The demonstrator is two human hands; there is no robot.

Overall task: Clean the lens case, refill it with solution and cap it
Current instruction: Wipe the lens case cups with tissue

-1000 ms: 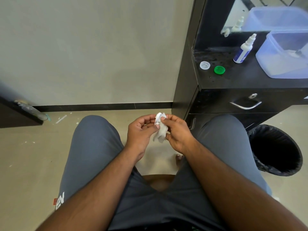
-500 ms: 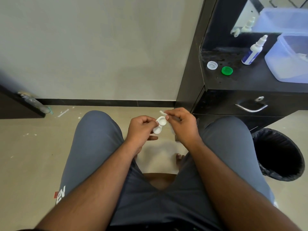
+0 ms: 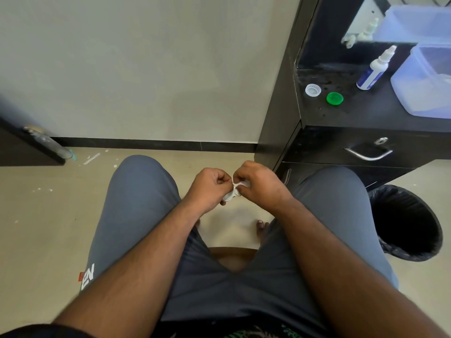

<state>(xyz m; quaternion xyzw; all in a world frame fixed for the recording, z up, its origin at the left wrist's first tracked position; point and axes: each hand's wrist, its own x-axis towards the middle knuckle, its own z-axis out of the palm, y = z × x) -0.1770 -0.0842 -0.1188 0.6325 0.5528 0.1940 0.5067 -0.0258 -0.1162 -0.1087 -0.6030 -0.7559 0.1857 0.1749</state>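
Both hands grip the white lens case [image 3: 230,195] between the knees: left hand [image 3: 210,189] curled round it, right hand [image 3: 258,185] pinching a tissue [image 3: 240,184]. At two o'clock, white cap [image 3: 313,90], green cap [image 3: 334,98], solution bottle [image 3: 373,69], plastic tub [image 3: 415,93], contents unclear.

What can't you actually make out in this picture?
- Lens case, head view: mostly hidden by the hands, left and right; cleanliness unreadable.
- Tissue: only a scrap shows between fingers.
- Solution bottle: label too small.
- Plastic tub: cut off by the right edge.
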